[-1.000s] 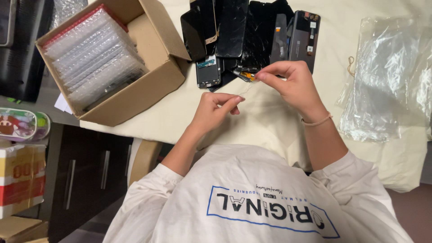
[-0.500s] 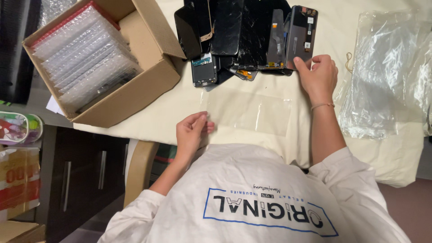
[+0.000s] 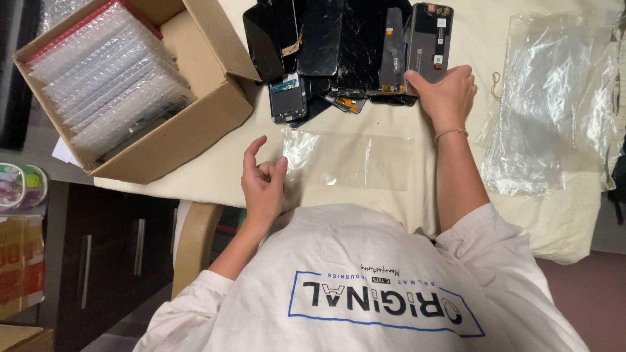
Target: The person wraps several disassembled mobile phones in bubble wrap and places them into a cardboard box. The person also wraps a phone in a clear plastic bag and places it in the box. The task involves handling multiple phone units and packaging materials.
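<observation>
Surface: a table (image 3: pixel 567 221) under a cream cloth filled the upper and middle frame.
Upper left: an open cardboard box (image 3: pixel 195 124) sat on it, packed with bubble-wrap sleeves.
Top centre: a pile of dark phone screens (image 3: pixel 345 45) lay spread out, some overlapping.
Centre: one flat clear bag (image 3: pixel 352 160) lay just below the pile.
Right: a heap of clear bags (image 3: pixel 554 104) lay crumpled, with a rubber band (image 3: pixel 497 83) beside it.

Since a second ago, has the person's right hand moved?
Yes: the right hand moved away from the body, onto the rightmost phone panel of the pile.
</observation>
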